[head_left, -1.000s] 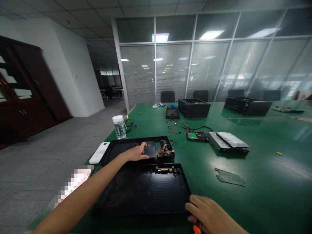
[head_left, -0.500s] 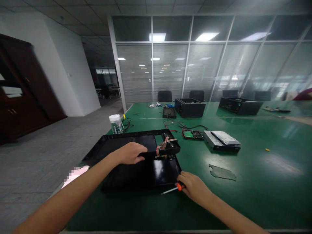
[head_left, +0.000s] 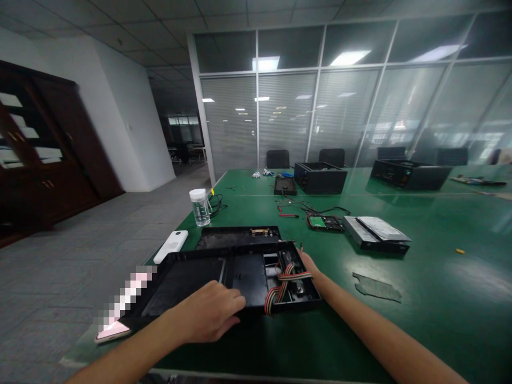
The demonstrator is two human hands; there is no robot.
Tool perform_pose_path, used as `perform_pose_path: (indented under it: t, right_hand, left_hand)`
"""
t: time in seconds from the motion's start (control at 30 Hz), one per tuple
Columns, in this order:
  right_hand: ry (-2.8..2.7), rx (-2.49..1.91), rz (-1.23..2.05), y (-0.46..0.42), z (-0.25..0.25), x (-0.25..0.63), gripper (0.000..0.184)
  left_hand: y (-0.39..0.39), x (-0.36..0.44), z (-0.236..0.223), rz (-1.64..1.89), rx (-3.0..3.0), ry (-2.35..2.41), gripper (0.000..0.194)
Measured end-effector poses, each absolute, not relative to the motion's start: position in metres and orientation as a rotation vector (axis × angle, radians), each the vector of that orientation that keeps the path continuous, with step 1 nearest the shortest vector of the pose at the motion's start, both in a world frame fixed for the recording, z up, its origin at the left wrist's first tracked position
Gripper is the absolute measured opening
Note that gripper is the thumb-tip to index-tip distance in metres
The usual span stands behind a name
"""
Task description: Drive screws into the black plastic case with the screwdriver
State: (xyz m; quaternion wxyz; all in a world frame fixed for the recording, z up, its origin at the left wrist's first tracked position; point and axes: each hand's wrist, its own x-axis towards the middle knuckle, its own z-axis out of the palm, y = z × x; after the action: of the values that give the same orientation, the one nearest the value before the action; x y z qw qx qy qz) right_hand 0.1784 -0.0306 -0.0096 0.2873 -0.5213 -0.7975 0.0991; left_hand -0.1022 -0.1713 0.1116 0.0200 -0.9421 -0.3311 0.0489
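A black open case tray [head_left: 188, 274] with a red-and-grey ribbon cable [head_left: 282, 285] at its right end lies near the table's front edge. My left hand [head_left: 210, 317] grips its near rim, fingers curled over the edge. My right hand [head_left: 310, 264] reaches behind the tray's far right corner; its fingers are mostly hidden by the tray. A flat black cover panel [head_left: 240, 234] lies just behind the tray.
On the green table [head_left: 400, 330] stand a clear jar [head_left: 200, 207], a white remote [head_left: 172, 245], a pink phone [head_left: 114, 330], a circuit board [head_left: 324, 223], a flat drive [head_left: 376, 233], a torn film scrap [head_left: 376, 288], and black cases [head_left: 320, 177] at the back.
The open tray has come toward me to the front edge, with my left hand on it. The flat cover panel now lies behind it. My right hand moved up to the tray's far corner.
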Motion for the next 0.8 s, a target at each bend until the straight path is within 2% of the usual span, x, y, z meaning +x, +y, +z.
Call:
perform_pose_path:
  t: [0.07,0.13,0.2,0.27,0.43,0.53,0.63,0.7,0.8]
  right_hand:
    - [-2.186,-1.449,0.134,-0.023,-0.006,0.201,0.044]
    - [-2.262,-1.589,-0.133,-0.016,-0.003,0.230,0.052]
    - [-2.272,-1.770,-0.358,-0.011,-0.004,0.263,0.050]
    - [-2.218,-1.889,-0.429,-0.011,-0.007,0.291,0.043]
    - [-2.106,-1.793,-0.140,-0.017,-0.014,0.305,0.031]
    - [-2.131,-1.606,0.107,-0.021,-0.010,0.277,0.032]
    - [-2.227,-1.346,0.220,-0.026,-0.007,0.244,0.036]
    - [-2.318,-1.237,0.218,-0.032,-0.007,0.230,0.040]
    - [-2.419,-1.315,0.165,-0.040,-0.007,0.224,0.049]
  left_hand:
    - [-0.171,-0.105,0.105,0.164,-2.931,-1.039,0.008]
    - [-0.169,-0.107,0.097,0.185,-2.945,-1.035,0.010]
    - [-0.167,-0.107,0.088,0.200,-2.962,-1.025,0.011]
    - [-0.166,-0.106,0.080,0.218,-2.988,-1.002,0.011]
    - [-0.164,-0.099,0.064,0.253,-3.044,-1.002,0.013]
    - [-0.153,-0.095,0.066,0.296,-3.030,-1.154,0.015]
    - [-0.125,-0.094,0.075,0.333,-3.071,-1.269,0.027]
    - [-0.098,-0.093,0.079,0.191,-3.054,-1.245,0.032]
    - [-0.055,-0.093,0.074,-0.136,-2.851,-1.113,0.030]
